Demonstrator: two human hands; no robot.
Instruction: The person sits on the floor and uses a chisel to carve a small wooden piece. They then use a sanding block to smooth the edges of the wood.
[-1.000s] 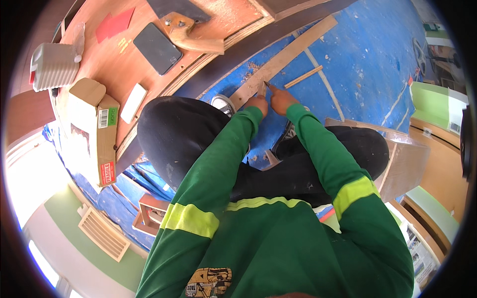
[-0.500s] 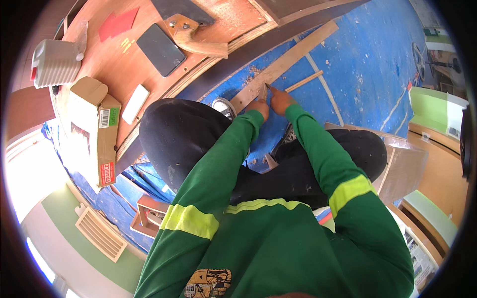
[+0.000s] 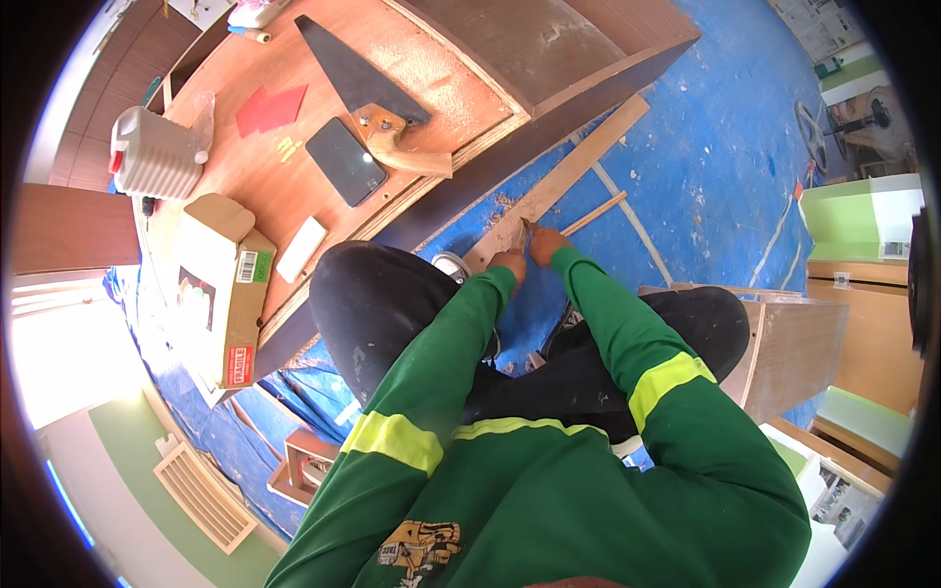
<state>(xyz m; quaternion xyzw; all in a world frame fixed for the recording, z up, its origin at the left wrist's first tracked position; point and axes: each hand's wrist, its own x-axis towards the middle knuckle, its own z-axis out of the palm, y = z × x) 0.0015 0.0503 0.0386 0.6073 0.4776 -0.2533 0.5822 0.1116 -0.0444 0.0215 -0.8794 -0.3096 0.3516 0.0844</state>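
A long flat wooden board lies slanting across the blue floor sheet in front of me. My left hand is closed at the board's near part, around a small pale piece whose kind I cannot make out. Close beside it on the right, my right hand is closed in a pinch. A thin dark pointed tool sticks out of its fingers, its tip at the board; most of it is hidden in the hand. Wood shavings lie along the board's left edge.
A thin wooden strip lies right of the board. On the low wooden worktop at left are a handsaw, a phone, red sandpaper-like sheets, a white block, a cardboard box and a jug. A wooden box stands by my right knee.
My view has tilted, so the worktop, board and hands appear lower and more of the saw shows. Both hands stay close together at the board, still closed.
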